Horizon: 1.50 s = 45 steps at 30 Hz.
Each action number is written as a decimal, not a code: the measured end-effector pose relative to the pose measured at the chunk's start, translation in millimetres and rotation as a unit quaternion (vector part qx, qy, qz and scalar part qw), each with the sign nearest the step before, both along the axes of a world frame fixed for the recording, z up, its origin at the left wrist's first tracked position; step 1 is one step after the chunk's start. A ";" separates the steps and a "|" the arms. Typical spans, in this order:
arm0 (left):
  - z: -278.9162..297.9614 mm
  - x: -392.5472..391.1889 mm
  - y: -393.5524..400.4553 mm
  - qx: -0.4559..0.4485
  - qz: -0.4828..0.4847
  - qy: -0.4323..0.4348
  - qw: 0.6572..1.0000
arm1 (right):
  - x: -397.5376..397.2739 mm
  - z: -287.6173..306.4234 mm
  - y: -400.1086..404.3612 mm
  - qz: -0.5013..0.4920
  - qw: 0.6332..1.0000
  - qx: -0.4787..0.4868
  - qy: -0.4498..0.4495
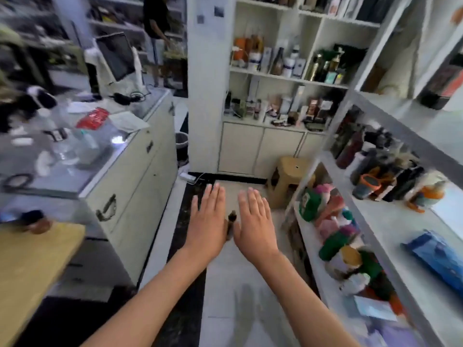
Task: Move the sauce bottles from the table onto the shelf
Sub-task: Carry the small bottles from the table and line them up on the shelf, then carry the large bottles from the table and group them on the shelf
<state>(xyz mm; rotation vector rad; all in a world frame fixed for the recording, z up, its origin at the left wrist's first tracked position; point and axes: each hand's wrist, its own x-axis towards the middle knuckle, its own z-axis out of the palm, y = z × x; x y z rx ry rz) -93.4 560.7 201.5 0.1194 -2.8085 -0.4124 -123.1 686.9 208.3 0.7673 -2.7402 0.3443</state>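
My left hand (206,222) and my right hand (255,226) are stretched out side by side over the aisle floor, palms down, fingers spread, holding nothing. On my right runs a white shelf (390,221) with dark sauce bottles (380,176) bunched on its upper board. A wooden table (32,266) shows at the lower left, with a blurred dark bottle (32,217) lying near its far edge. The view is motion-blurred.
A glass-topped counter (130,156) with papers and a monitor lines the left. Ahead stand a white shelving unit (283,76) full of bottles, a wooden stool (288,179) and a bin (181,144). Colourful packets (328,214) fill the lower right shelf. A person (156,26) stands far back.
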 end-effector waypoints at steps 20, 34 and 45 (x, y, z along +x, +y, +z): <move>-80.5 161.5 -350.5 0.066 0.346 -0.118 0.929 | 81.3 -87.1 -409.0 0.330 0.937 0.045 -0.100; -127.9 104.6 -501.9 0.100 0.472 -0.177 0.858 | 8.5 -161.9 -579.3 0.387 0.881 0.100 -0.254; -212.9 33.4 -633.0 0.137 0.517 -0.282 0.797 | -41.7 -241.4 -671.2 0.494 0.811 0.232 -0.208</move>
